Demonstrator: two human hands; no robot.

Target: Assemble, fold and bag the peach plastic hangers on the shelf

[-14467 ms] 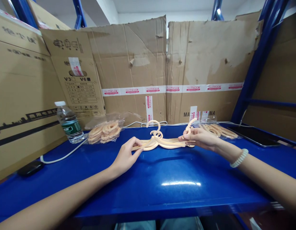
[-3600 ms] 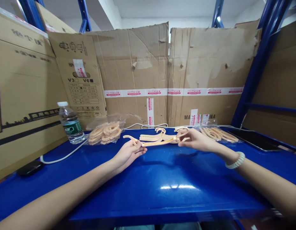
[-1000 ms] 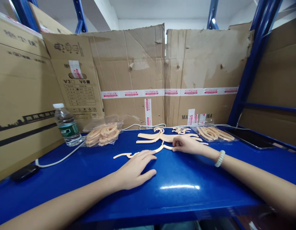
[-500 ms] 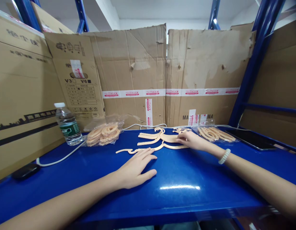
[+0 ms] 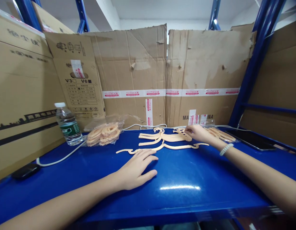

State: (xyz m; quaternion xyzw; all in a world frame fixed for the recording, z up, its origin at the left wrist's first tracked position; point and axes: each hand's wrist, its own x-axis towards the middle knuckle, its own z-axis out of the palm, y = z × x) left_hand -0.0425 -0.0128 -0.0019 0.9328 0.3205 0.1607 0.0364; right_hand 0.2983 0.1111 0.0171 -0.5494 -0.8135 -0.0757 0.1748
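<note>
My left hand [image 5: 137,171] lies flat with its fingers spread on the blue tabletop. Its fingertips rest at a long pale wooden moulding strip [image 5: 177,147] with curled ends. Behind that strip, several shorter curved wooden pieces [image 5: 149,136] are laid out, with a scrolled piece [image 5: 159,130] at the top middle. My right hand [image 5: 198,133] is at the right end of a wide wooden piece [image 5: 173,137], beside small carved wooden pieces [image 5: 178,130]. Its fingers are curled together, and whatever they pinch is hidden.
A plastic bag of wooden rings [image 5: 104,132] and a water bottle [image 5: 68,126] stand left. Right are a bag of wooden strips [image 5: 222,133] and a black tablet-like device [image 5: 252,140]. A white cable [image 5: 59,162] runs to a black object [image 5: 26,171]. Cardboard [image 5: 133,76] walls the back.
My right hand has moved a little right and back, uncovering the right curled end of the long strip and the wide piece's end. My left hand stays almost where it was.
</note>
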